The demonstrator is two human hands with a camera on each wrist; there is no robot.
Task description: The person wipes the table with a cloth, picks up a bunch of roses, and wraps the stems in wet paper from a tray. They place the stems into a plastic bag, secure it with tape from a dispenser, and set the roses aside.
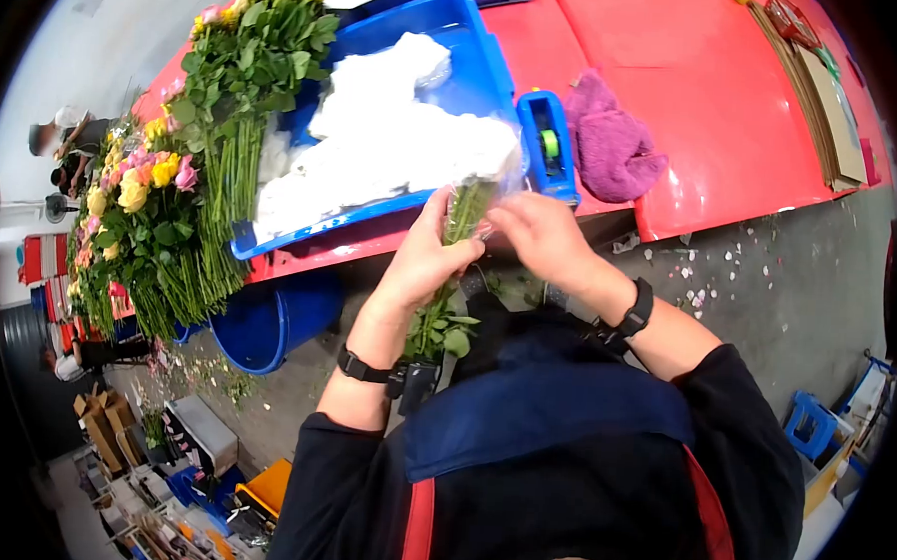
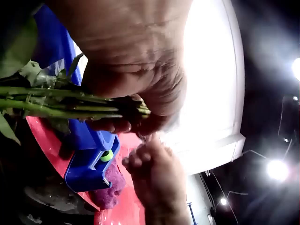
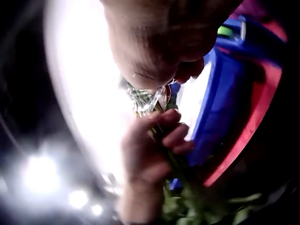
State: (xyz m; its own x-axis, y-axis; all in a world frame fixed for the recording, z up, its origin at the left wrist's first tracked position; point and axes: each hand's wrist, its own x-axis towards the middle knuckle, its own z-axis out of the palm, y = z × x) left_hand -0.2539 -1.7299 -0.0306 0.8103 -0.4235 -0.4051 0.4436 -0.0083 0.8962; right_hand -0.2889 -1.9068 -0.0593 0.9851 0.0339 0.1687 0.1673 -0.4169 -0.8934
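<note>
My left hand (image 1: 422,251) grips a bunch of green flower stems (image 2: 61,104), thumb and fingers curled round it near the cut ends. Its leaves (image 1: 444,330) hang down toward my body. Clear plastic wrap (image 1: 469,209) covers the stem ends and shines under the light. My right hand (image 1: 548,242) is right beside them, its curled fingers pinching at the plastic. In the right wrist view this hand (image 3: 164,51) hides part of the wrap, with the left hand (image 3: 150,150) just below it.
A blue tray (image 1: 493,67) of white plastic bags (image 1: 375,127) stands on the red table (image 1: 707,101). Right of it are a blue tape dispenser (image 1: 547,144) and a purple cloth (image 1: 615,142). Bunches of roses (image 1: 137,191) lie left, above a blue bin (image 1: 276,323). Cardboard (image 1: 821,106) sits far right.
</note>
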